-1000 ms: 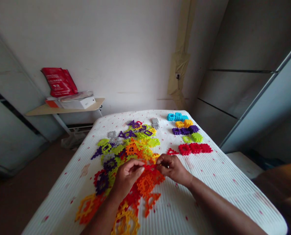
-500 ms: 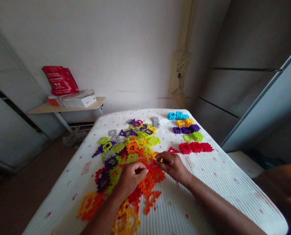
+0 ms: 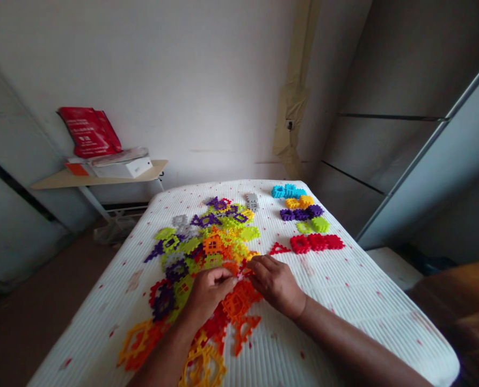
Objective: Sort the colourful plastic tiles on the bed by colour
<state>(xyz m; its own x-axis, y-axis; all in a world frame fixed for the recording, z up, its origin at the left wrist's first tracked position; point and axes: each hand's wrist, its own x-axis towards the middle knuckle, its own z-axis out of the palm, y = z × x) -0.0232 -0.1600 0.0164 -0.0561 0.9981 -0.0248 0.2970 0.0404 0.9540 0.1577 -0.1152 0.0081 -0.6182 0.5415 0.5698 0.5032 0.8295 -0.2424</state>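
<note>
Both my hands are close together over a loose pile of colourful plastic interlocking pieces. My left hand (image 3: 208,290) is closed, thumb and forefinger pinched. Fingers bent and pressed together, my right hand (image 3: 278,286) faces it from the right. Some red and orange shows between the fingertips, but what either hand holds is hidden. Orange pieces (image 3: 239,300) lie just below the fingertips, an orange triangle piece (image 3: 245,330) nearer me. An orange window piece (image 3: 212,244) lies beyond my left hand. Past my right hand is a red triangle piece (image 3: 280,248).
On the bed's right side, pieces stand in rows by colour: red (image 3: 317,243), green (image 3: 320,224), purple (image 3: 301,213), yellow (image 3: 299,202) and blue (image 3: 288,191). A grey stack (image 3: 251,201) stands apart. At the back left, a small table (image 3: 58,180) bears a red bag (image 3: 88,131).
My right hand has come in closer to my left hand, its fingers now lower and more closed. The whole view has shifted slightly, so the surroundings appear further left.
</note>
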